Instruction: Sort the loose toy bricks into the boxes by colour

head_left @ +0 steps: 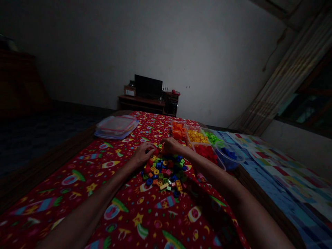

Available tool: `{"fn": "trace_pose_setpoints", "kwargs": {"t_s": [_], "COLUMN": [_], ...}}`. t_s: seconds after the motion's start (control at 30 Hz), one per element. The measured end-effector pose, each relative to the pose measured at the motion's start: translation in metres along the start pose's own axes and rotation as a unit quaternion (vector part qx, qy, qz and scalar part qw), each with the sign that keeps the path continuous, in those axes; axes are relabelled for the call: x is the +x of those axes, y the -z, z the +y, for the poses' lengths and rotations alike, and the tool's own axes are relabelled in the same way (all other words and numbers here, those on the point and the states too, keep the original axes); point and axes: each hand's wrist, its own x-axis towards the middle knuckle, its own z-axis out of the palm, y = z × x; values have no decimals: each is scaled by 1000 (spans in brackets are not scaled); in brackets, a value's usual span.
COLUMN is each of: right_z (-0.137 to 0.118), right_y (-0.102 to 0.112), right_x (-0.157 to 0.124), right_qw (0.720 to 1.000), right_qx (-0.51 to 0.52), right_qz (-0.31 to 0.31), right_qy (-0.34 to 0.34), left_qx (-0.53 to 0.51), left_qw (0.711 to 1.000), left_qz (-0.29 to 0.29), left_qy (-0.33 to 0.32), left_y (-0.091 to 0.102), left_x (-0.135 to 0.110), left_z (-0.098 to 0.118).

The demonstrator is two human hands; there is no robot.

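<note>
A loose pile of small plastic building blocks [160, 173] in mixed colours lies on a red patterned cloth [121, 214]. At the pile's far left edge is my left hand [144, 153], its fingers curled around or beside a red block [156, 152]; whether it grips the block I cannot tell. My right hand [171, 146] reaches over the far side of the pile with fingers bent down and together. What those fingers hold, if anything, is hidden. Right of the pile stand containers of sorted pieces: orange [178, 130], yellow [197, 136], red [206, 153], green [212, 137] and blue [229, 154].
A stack of clear lids [116, 126] rests on the cloth at the far left. Blue and checked bedding [269, 173] spreads along the right. Beyond the far edge, a low stand [141, 101] carries a black screen [148, 87] against the wall.
</note>
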Motion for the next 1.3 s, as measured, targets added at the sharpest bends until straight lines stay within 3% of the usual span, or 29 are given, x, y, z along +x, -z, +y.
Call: {"fn": "trace_pose_setpoints", "kwargs": {"t_s": [0.13,0.23,0.4,0.6,0.73,0.87,1.03,1.17,1.3], "right_z": [6,7,6,7,6,4,-8,-18,-20], "right_y": [17,17,-8,-34,-30,-11,10,8,0], "right_x": [-7,-6,5,14,14,10,-3,-11,-17], "right_qw": [1000,999,998,999,999,998,993,993,994], "right_qx": [11,-17,-37,-24,-19,49,114,96,67], "right_qz": [-3,-20,-17,-17,7,19,23,37,45], "right_qy": [-17,-36,-54,-36,-30,-31,12,64,71], "left_qx": [42,60,109,32,35,23,-109,-183,-157], "left_qw": [997,993,988,989,994,997,984,965,969], "left_qz": [-62,-94,-96,-120,-93,-28,44,38,75], "left_qy": [10,29,61,78,53,74,131,182,175], "left_y": [7,5,4,8,1,-1,8,8,0], "left_x": [7,5,0,-1,-3,-2,1,1,5], "left_z": [4,2,4,10,9,9,19,30,37]}}
